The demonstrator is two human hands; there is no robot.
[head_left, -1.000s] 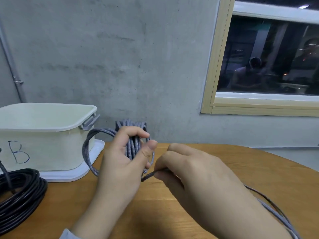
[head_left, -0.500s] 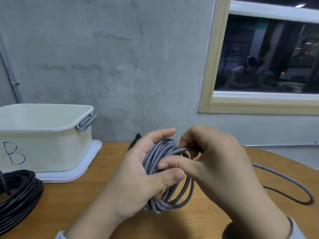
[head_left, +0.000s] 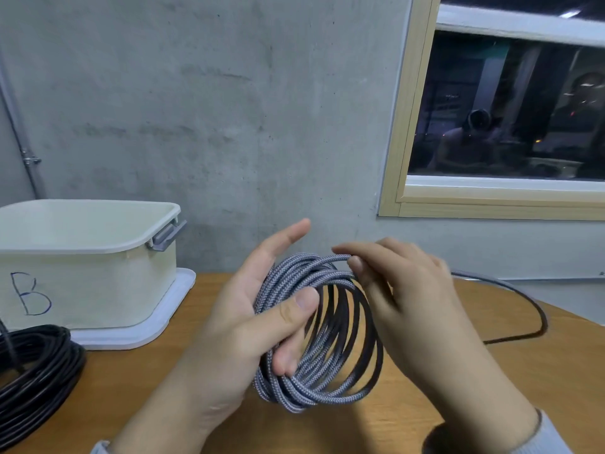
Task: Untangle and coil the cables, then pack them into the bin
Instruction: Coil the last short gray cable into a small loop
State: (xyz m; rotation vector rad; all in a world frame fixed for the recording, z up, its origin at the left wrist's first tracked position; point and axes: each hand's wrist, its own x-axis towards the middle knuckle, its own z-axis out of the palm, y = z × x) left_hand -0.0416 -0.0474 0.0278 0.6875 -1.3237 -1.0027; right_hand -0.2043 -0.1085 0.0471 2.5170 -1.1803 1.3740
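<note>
Cream plastic makes up the bin, which is marked with a handwritten "B" and is set on its white lid at the far left of the wooden table. Its inside cannot be seen from this angle, so its contents cannot be told. A grey latch handle is seen at its right rim. Just in front of the bin a coiled black cable is laid on the table.

To the right of the bin, above the table, the grey braided cable coil is held. It is gripped by the left hand, with the thumb pressed over the strands and the lower fingers curled through the loops, while the index finger is stretched upward. The top strand is pinched by the right hand between thumb and forefinger.

Compared with half a second ago, the loops have been opened out into a wider ring, the left index finger has been raised, and the right hand has been drawn back from the bundle to its upper right edge.

The coil is held on edge, its opening turned toward the right hand and its axis roughly level. A loose tail is trailed from behind the right hand, away from the bin, and is curved back across the table.
</note>
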